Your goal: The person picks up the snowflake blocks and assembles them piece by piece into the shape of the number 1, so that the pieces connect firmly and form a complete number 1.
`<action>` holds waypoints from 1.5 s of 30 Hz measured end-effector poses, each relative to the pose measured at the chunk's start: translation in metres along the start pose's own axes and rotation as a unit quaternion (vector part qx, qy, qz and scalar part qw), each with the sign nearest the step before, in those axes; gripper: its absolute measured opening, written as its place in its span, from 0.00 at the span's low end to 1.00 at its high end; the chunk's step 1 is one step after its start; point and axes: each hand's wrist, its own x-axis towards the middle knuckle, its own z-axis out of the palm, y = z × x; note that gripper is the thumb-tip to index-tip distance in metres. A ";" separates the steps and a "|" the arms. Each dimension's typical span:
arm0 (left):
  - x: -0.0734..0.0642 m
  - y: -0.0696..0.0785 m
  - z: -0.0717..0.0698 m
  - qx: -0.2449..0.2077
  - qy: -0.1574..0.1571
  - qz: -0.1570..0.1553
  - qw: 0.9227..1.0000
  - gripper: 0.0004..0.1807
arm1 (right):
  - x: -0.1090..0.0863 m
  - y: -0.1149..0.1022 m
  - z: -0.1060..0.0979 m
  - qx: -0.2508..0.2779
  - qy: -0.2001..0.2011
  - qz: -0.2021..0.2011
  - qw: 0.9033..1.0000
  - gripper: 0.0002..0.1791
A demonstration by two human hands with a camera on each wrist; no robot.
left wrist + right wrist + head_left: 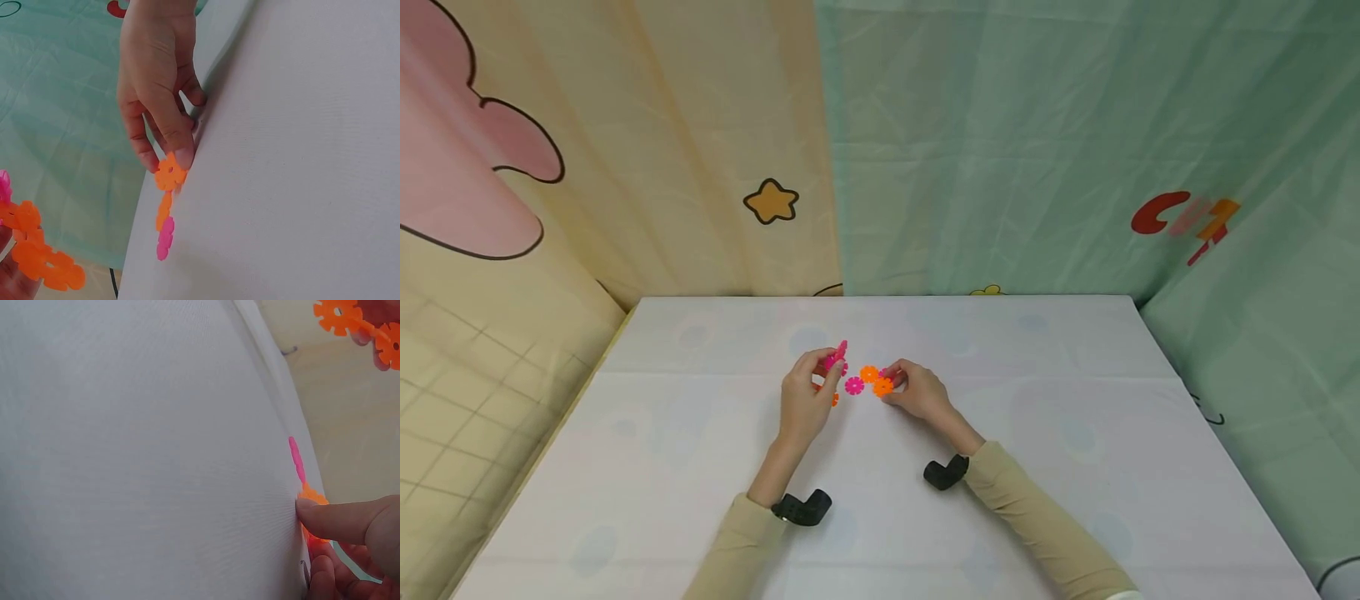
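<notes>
My left hand (803,400) holds a joined group of pink and orange snowflake discs (47,262), with a pink disc (841,350) sticking up above the fingertips. Part of that group is hidden behind the fingers. Across from it, my right hand (923,393) pinches an orange snowflake disc (883,387) between thumb and fingers. Another orange disc (868,373) and a pink disc (854,386) trail from it toward the left hand. In the right wrist view the thumb (337,519) presses on the orange disc's face, with the pink disc (296,459) seen edge-on beyond.
Both hands work over the middle of a table with a pale cloth (1000,533). Printed curtains (1037,150) hang behind the table's far edge and along its sides. Each wrist wears a black camera (803,507).
</notes>
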 end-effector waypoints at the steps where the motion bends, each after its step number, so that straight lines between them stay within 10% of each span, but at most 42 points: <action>1: 0.000 0.000 0.000 -0.004 -0.001 -0.001 1.000 0.13 | 0.000 0.000 0.000 0.000 0.000 0.001 1.000 0.18; 45: -0.006 0.009 0.009 0.021 -0.093 -0.055 0.994 0.11 | -0.024 -0.011 -0.029 0.142 0.003 -0.024 0.990 0.17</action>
